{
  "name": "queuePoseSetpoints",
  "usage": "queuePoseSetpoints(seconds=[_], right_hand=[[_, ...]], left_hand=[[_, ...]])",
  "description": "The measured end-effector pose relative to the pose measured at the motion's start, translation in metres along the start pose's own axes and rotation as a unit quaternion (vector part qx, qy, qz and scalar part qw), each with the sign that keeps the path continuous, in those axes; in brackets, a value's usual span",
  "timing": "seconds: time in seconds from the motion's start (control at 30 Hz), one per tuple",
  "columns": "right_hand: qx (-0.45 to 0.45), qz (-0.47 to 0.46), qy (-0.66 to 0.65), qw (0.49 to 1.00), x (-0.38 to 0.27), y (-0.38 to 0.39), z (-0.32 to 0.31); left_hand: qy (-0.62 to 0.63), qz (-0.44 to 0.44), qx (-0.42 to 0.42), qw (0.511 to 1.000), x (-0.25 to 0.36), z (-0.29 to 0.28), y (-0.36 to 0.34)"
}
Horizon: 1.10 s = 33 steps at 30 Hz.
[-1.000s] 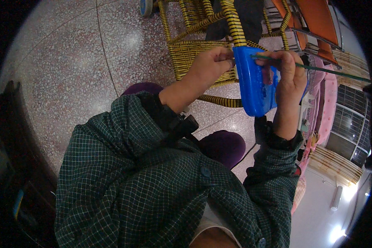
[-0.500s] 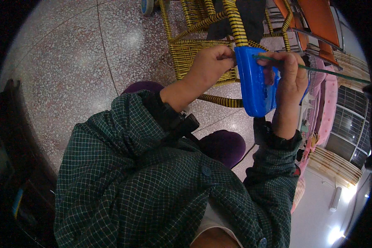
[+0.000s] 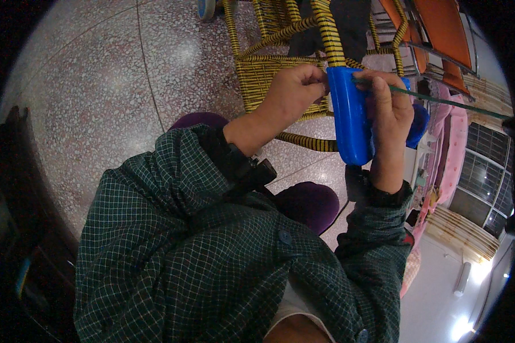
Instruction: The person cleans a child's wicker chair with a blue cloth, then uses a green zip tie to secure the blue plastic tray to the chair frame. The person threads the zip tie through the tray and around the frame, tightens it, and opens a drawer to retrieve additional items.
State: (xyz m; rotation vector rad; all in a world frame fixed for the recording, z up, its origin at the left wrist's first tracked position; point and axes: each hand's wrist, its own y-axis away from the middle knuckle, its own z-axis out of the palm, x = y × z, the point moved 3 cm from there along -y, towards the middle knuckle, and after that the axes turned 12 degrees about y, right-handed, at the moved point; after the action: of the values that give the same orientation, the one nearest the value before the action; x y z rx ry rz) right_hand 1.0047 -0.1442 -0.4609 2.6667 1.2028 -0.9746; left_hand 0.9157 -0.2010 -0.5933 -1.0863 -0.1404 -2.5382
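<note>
A smooth, glossy blue thing [image 3: 350, 123], slipper-like in shape, hangs upright between my hands. A green cord [image 3: 440, 100] runs from its upper part past my right fingers toward the right edge. My left hand [image 3: 296, 91] is closed in a pinch at its upper left edge; what the fingertips hold is hidden. My right hand [image 3: 392, 106] is wrapped round the blue thing from the right, with thumb and fingers at its top where the cord lies. A rounded blue part [image 3: 419, 127] shows beyond my right wrist.
A yellow-and-black woven chair [image 3: 280, 80] stands just beyond my hands, with dark cloth [image 3: 349, 28] on it. Orange folding chairs [image 3: 440, 28] and pink cloth [image 3: 453, 143] are on the right. The speckled floor [image 3: 91, 86] spreads to the left.
My right hand has shifted slightly left and its fingers have closed in at the top of the blue thing. The blue thing has turned a little. My left hand has hardly moved.
</note>
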Motion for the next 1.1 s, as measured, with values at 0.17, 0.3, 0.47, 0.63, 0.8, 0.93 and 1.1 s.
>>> queuePoseSetpoints(seconds=[0.17,0.3,0.47,0.63,0.8,0.93,1.1], right_hand=[[0.017,-0.037,-0.003,0.999,0.000,0.000,0.003],[0.017,-0.039,-0.002,0.999,0.001,0.001,0.003],[0.026,-0.047,-0.005,0.999,0.002,0.001,0.004],[0.031,-0.063,-0.002,0.998,0.003,0.001,0.004],[0.033,-0.070,0.015,0.997,0.003,0.002,0.004],[0.036,-0.061,0.007,0.997,0.003,0.002,0.004],[0.041,-0.069,0.006,0.997,0.003,0.003,0.004]], left_hand=[[0.009,-0.008,0.009,1.000,0.000,0.001,0.001],[-0.027,0.025,0.010,0.999,0.000,0.001,0.001],[-0.049,0.014,0.015,0.999,0.002,0.000,0.001],[0.036,-0.009,0.009,0.999,0.007,0.001,0.004],[-0.020,-0.016,-0.017,1.000,0.010,0.004,0.006],[-0.019,-0.020,-0.012,1.000,0.008,0.004,0.005],[0.033,-0.042,-0.005,0.999,0.004,0.000,0.004]])
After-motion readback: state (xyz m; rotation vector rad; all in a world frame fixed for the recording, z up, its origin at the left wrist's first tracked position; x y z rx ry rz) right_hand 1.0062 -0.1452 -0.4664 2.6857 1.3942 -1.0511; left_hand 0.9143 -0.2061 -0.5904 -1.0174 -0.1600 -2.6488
